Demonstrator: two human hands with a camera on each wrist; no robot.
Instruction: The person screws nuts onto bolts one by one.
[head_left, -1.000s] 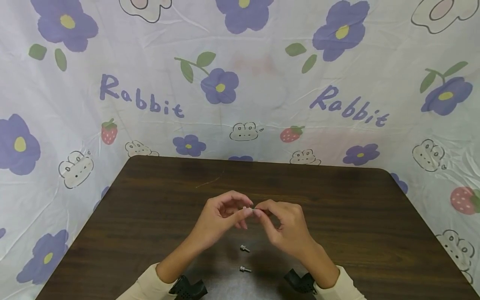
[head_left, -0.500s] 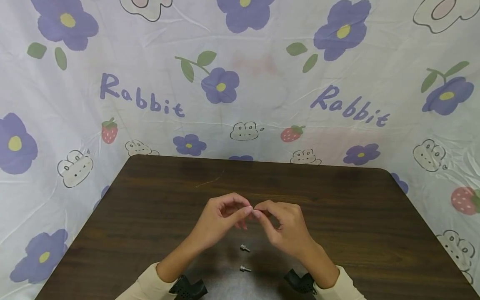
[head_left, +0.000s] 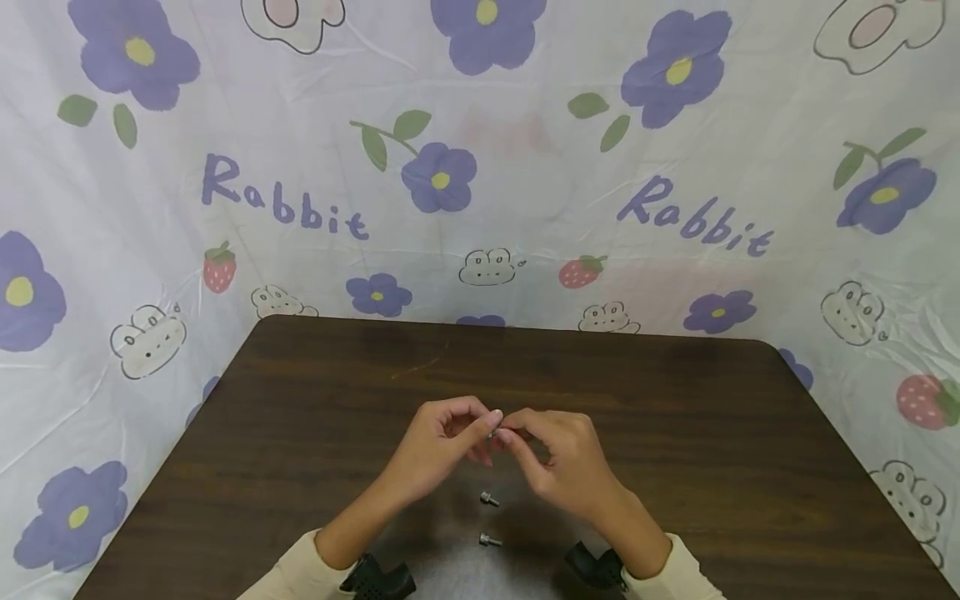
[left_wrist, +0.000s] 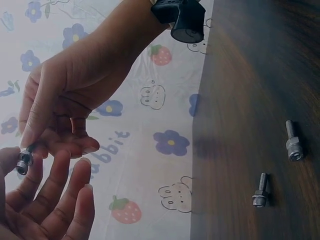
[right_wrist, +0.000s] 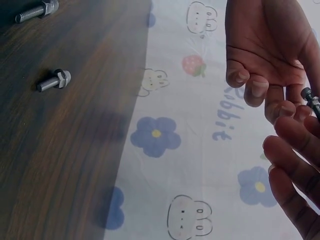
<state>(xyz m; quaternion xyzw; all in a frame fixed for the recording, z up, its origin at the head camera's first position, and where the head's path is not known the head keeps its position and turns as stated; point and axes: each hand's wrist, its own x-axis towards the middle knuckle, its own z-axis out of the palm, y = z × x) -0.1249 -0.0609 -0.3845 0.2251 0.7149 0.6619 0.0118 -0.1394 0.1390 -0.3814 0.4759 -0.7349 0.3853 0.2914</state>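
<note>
Fingertip to fingertip above the table, my left hand and right hand both pinch one small metal bolt. Its round socket head faces the left wrist camera, and a nut sits on the shank just behind the head. In the right wrist view the same bolt shows at the edge, partly covered by fingers. The left hand's other fingers are spread loosely. Below the hands, two similar bolts lie on the table: a farther bolt and a nearer bolt, each with a nut near its head.
The dark wooden table has rounded far corners. A white cloth printed with flowers, rabbits and strawberries hangs behind and at both sides. Black wrist cameras, left camera and right camera, sit close above the table near the lying bolts.
Both hands have dropped slightly toward me, and the right one has shifted a little left. The right fingertips now sit just below the left thumb tip. The two lying bolts have stayed put.
</note>
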